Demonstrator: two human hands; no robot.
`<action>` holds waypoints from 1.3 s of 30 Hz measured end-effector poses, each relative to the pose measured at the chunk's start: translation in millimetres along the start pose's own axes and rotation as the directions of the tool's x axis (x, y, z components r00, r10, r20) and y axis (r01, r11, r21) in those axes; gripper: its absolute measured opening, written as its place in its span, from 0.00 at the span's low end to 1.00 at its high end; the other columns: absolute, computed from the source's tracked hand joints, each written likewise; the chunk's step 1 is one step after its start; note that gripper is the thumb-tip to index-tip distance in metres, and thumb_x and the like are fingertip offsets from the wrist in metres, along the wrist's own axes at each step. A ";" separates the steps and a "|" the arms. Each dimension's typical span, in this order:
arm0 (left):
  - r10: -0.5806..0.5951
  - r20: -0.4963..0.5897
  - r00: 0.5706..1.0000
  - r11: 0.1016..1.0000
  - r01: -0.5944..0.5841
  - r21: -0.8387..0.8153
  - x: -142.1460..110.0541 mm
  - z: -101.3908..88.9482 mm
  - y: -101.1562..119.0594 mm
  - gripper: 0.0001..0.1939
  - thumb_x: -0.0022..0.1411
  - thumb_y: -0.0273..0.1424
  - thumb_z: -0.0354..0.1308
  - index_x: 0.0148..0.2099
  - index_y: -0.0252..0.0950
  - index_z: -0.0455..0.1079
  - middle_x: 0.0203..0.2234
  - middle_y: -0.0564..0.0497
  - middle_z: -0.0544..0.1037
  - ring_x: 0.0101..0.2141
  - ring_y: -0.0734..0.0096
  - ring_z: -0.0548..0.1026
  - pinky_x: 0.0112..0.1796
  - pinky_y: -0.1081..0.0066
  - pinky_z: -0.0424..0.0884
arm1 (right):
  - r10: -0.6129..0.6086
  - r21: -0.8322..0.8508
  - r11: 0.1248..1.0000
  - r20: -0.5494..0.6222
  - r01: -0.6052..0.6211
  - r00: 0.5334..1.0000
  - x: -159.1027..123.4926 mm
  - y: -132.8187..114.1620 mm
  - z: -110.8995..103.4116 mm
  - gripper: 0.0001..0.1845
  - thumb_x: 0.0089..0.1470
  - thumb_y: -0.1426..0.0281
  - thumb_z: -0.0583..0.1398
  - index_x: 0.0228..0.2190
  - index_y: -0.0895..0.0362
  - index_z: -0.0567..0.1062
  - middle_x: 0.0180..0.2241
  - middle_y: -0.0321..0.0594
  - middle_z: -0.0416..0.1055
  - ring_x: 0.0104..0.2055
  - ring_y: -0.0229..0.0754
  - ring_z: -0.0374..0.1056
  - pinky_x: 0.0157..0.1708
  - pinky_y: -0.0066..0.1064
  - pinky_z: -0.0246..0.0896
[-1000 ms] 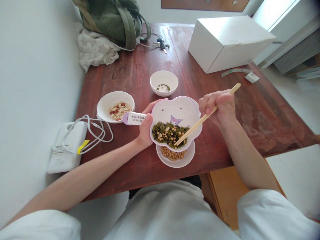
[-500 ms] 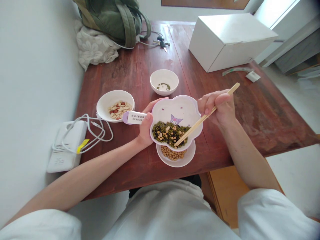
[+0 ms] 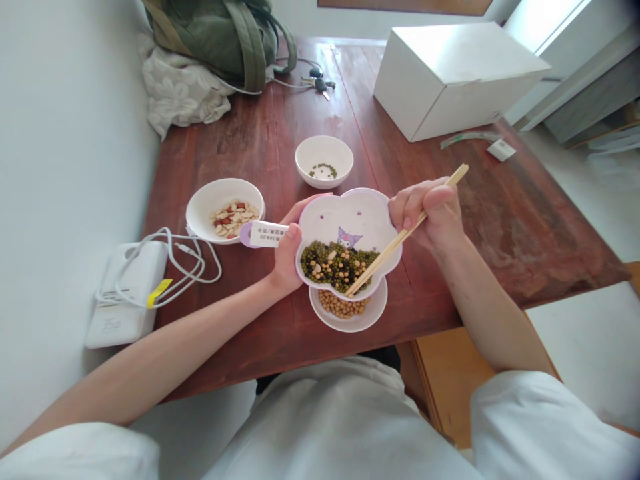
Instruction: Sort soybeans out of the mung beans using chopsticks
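Note:
My left hand (image 3: 289, 257) grips the labelled handle of a flower-shaped white dish (image 3: 350, 210) with a purple rim and a cartoon print. Mung beans, black beans and a few pale beans lie heaped in the dish (image 3: 337, 267) at its near side. My right hand (image 3: 430, 213) is shut on a pair of wooden chopsticks (image 3: 387, 253), whose tips rest in that heap. The dish overlaps a white bowl of yellow soybeans (image 3: 357, 321). Beyond it stand a small white bowl with a few mung beans (image 3: 324, 150) and a white bowl of peanuts (image 3: 213, 200).
The dark red wooden table (image 3: 280, 340) holds a white power bank (image 3: 125, 313) with a white cable, a white cardboard box (image 3: 450, 83), keys (image 3: 318, 83), a green bag (image 3: 225, 37) and a floral cloth (image 3: 180, 90). A white wall (image 3: 65, 167) runs along the left.
The whole view has shifted slightly left and up. My hands keep the same hold, and the chopstick tips stay in the bean heap.

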State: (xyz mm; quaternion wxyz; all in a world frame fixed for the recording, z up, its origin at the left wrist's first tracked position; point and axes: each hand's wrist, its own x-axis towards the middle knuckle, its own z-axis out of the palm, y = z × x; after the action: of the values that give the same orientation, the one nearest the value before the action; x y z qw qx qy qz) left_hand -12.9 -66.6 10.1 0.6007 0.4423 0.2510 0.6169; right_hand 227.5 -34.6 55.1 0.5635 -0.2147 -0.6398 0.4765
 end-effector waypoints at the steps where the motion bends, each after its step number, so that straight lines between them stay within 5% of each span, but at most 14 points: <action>1: 0.020 0.012 1.000 1.000 -0.020 -0.017 0.1 -0.7 -1.3 0.32 0.68 0.60 0.61 0.57 0.40 0.84 0.51 0.38 0.88 0.63 0.35 0.81 0.62 0.46 0.79 | 0.008 -0.005 1.000 -0.007 -0.008 1.000 -0.2 0.7 -0.6 0.35 0.67 0.42 0.65 0.17 0.52 0.78 0.14 0.39 0.68 0.14 0.38 0.57 0.16 0.36 0.49; 13: 0.088 0.074 0.993 0.996 -0.086 -0.031 2.4 -5.5 -7.7 0.31 0.72 0.58 0.58 0.61 0.43 0.83 0.55 0.41 0.87 0.66 0.37 0.79 0.63 0.48 0.78 | 0.085 0.150 0.987 -0.144 -0.063 0.986 6.5 13.7 -3.8 0.41 0.62 0.32 0.61 0.14 0.50 0.72 0.13 0.34 0.59 0.14 0.36 0.51 0.17 0.37 0.49; 19: 0.081 0.038 0.996 0.997 -0.081 -0.010 2.9 -6.2 -10.5 0.29 0.70 0.60 0.59 0.54 0.44 0.85 0.53 0.42 0.88 0.67 0.38 0.79 0.63 0.48 0.77 | 0.245 0.269 0.950 -0.332 -0.158 0.911 14.0 14.5 -18.1 0.38 0.57 0.31 0.66 0.17 0.49 0.72 0.16 0.32 0.58 0.16 0.35 0.45 0.13 0.37 0.40; 26: 0.063 0.016 0.998 0.998 -0.063 -0.007 2.9 -3.1 -5.6 0.31 0.68 0.60 0.62 0.57 0.42 0.84 0.49 0.40 0.89 0.64 0.37 0.81 0.62 0.47 0.78 | 0.270 0.379 0.921 -0.445 -0.093 0.854 21.5 20.6 -55.5 0.31 0.51 0.41 0.76 0.21 0.50 0.73 0.21 0.29 0.61 0.16 0.30 0.37 0.11 0.35 0.27; 35: 0.113 0.031 0.993 0.993 -0.112 -0.041 1.9 -1.7 -6.5 0.30 0.72 0.57 0.61 0.59 0.38 0.82 0.52 0.40 0.89 0.64 0.41 0.81 0.65 0.49 0.76 | 0.365 0.448 0.886 -0.515 -0.119 0.775 27.5 44.7 -78.8 0.39 0.62 0.34 0.63 0.19 0.52 0.65 0.13 0.26 0.45 0.20 0.30 0.27 0.18 0.35 0.23; 39: 0.068 0.024 0.997 0.998 -0.068 -0.003 2.4 -3.2 -5.2 0.30 0.69 0.60 0.62 0.55 0.41 0.84 0.52 0.40 0.88 0.64 0.37 0.80 0.62 0.48 0.79 | 0.393 0.475 0.872 -0.534 -0.120 0.748 17.6 45.6 -77.4 0.40 0.64 0.34 0.63 0.19 0.53 0.63 0.13 0.25 0.41 0.16 0.29 0.32 0.15 0.30 0.25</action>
State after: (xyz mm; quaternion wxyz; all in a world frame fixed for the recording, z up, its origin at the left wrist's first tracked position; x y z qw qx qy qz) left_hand -12.6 -62.8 4.7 0.5829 0.4572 0.2277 0.6320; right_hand 282.3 28.8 18.5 0.6998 -0.3224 -0.2690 0.5779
